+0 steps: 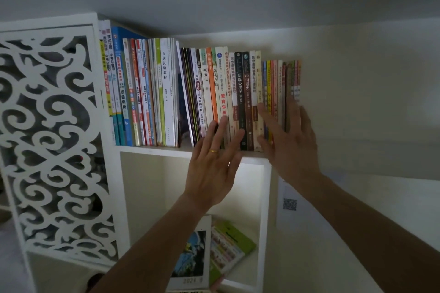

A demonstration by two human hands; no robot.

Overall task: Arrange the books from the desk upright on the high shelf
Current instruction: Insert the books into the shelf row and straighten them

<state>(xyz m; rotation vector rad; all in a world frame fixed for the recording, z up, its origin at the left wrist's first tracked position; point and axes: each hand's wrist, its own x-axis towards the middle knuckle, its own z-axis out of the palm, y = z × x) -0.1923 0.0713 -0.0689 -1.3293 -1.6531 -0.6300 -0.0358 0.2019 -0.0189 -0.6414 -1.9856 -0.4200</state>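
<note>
The books [202,95] stand in a packed row on the high shelf [152,149], mid-frame. Both grips are spread flat: left hand [214,162] and right hand [289,143] press the spines. Squaring-up seems underway; next, probably level the leaning middle volumes.

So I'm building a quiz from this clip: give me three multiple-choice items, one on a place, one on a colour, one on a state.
1. Where is the green-covered book?
A. lying in the cubby under the high shelf
B. upright in the top row
C. in the right hand

2. What colour is the ring on the left hand?
A. silver
B. gold
C. black

3. What is the right hand doing?
A. gripping a pulled-out book
B. hanging away from the shelf
C. lying flat and open against the book spines

Answers: 1 A, it lies tilted below the row; 2 B, a gold band shows; 3 C, its fingers are spread on the spines.
</note>
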